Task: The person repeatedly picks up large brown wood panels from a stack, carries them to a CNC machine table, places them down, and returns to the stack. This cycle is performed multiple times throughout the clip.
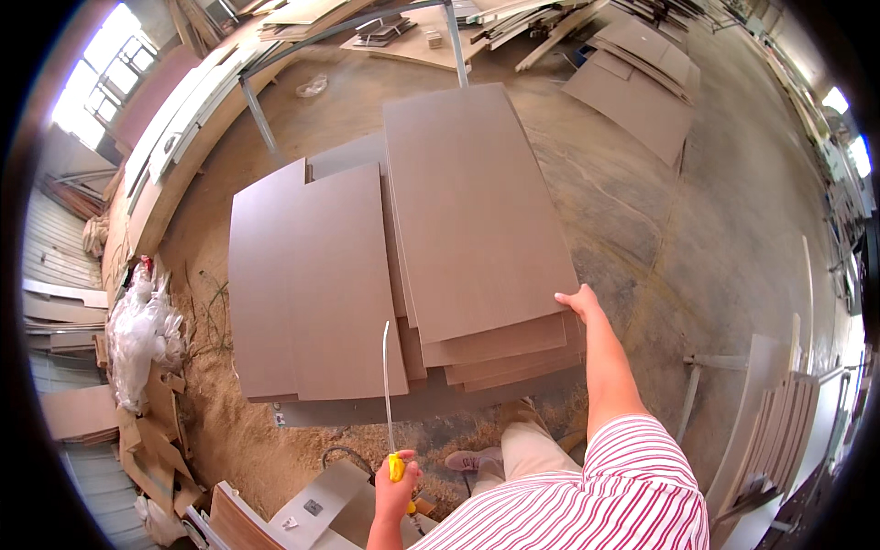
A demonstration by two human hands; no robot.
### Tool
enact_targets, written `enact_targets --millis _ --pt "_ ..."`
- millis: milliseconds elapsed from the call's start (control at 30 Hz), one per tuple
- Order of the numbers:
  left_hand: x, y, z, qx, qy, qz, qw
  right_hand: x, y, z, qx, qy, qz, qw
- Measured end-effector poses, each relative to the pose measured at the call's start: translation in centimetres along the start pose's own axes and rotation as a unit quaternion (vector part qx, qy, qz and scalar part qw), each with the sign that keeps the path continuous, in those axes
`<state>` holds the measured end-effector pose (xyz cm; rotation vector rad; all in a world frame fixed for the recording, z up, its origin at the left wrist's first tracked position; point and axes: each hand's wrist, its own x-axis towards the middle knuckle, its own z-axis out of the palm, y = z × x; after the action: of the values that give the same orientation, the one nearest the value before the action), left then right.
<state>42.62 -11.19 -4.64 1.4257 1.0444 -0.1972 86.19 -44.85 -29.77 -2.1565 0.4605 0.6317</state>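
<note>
My left hand [396, 486] is closed around a yellow air blow gun [396, 468]. Its long thin metal nozzle [389, 394] points away from me, and the bent tip shows over the brown panels at left. My right hand [581, 301] grips the near right corner of the top brown panel [477, 211], thumb on the upper face and the other fingers hidden beneath the edge. Several more panels [513, 370] lie under that one, their near edges fanned out. Beside them at left lies another stack of brown panels [312, 284], with a notch at its far edge.
Sawdust covers the floor [220, 394] at left, next to clear plastic wrap [142, 321]. Another panel stack [632, 101] lies at the far right. Upright boards [779, 431] lean at the near right. Near my left arm are a grey board [316, 502] and a dark hose [346, 453].
</note>
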Motion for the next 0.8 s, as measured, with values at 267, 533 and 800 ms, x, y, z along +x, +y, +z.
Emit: enact_targets --millis 267,533,800 --pt "1.1 2.9 5.7 0.12 0.012 0.11 0.987 -6.6 2.7 -1.4 0.024 -0.095 0.018 0.995" --pt "-2.5 -0.2 7.3 0.096 -0.025 0.191 0.977 -25.3 2.5 -10.2 -0.046 -0.12 0.009 0.992" --pt "-7.7 3.4 12.1 0.144 -0.064 0.504 0.849 -41.9 -8.6 -10.1 -0.091 -0.151 -0.314 0.933"
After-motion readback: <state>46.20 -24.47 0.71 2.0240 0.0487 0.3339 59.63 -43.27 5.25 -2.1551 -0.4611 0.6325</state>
